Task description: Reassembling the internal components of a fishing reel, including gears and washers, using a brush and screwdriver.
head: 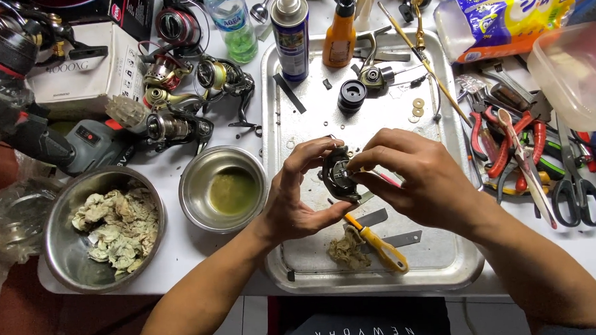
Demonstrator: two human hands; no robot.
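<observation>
Both forearms come in bare from the near edge, with no sleeves, watch or bracelet showing on either wrist. The left hand [298, 197] and the right hand [415, 176] are ungloved, with no rings on the fingers in view (some fingers are partly hidden). The nails are short. At the near edge, between the arms, shows a dark garment with pale lettering across it.
</observation>
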